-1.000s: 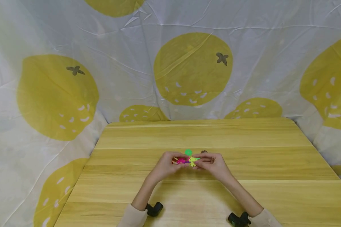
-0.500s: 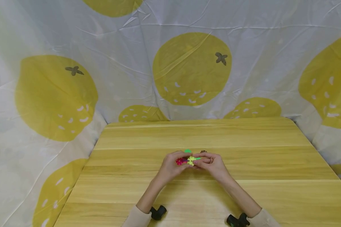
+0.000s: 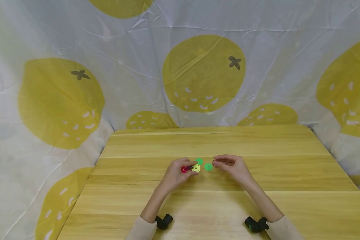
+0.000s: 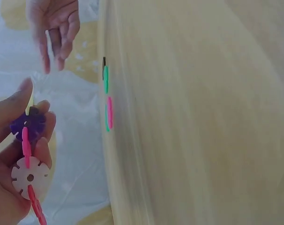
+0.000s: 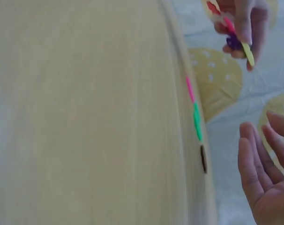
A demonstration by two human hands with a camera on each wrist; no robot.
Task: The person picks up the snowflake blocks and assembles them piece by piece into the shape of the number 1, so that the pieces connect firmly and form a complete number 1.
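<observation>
My left hand holds a chain of notched plastic discs joined edge to edge. Its yellow disc is at the fingertips, and a purple disc, a pink disc, a white disc and a red disc follow back across the palm. To the right, my right hand is free of the chain, its fingers extended and apart with nothing between them in the right wrist view. Those fingers overlap the spot of a brown disc in the head view.
Loose discs lie on the wooden table: a green disc between the hands, another green disc behind the left fingertips, and a pink disc. A lemon-print cloth hangs behind the table.
My right hand has let go of the yellow disc and moved right, toward the brown disc. The left hand keeps the chain, now with the yellow disc at its end, slightly farther left.
</observation>
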